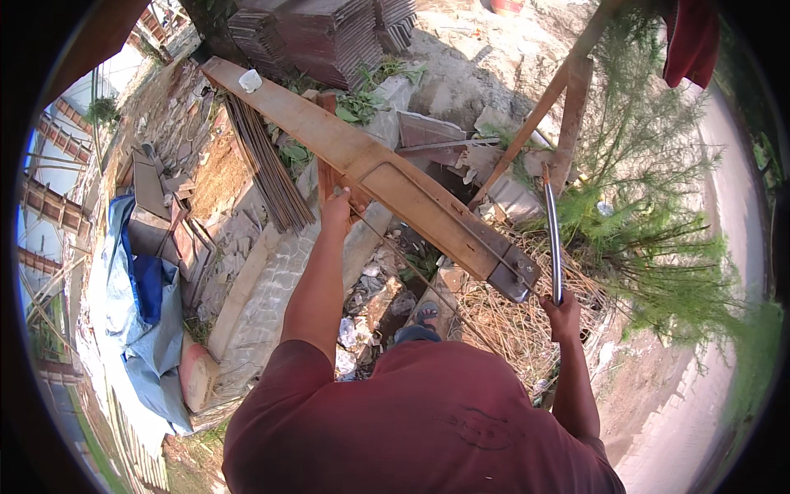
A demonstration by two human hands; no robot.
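A long wooden plank point(329, 144) slants across the view, from upper left to a dark metal plate point(510, 276) at its near right end. Along its top lies a thin bent metal rod point(440, 202), which curves round near the plank's middle. My left hand point(336, 216) is closed around a thin rod beside the plank's left edge; a length of it runs down to the right, and whether it is the same bent piece I cannot tell. At the plank's near end, my right hand point(563, 318) grips the lower end of a silver metal bar point(553, 239), whose far tip is brown.
A bundle of thin rods point(267, 165) lies left of the plank. Stacked brown sheets point(317, 37) stand at the back. Wooden poles point(535, 115) and feathery green branches point(650, 222) are on the right. A blue tarp point(148, 329) covers things at left; rubble and dry straw surround my feet.
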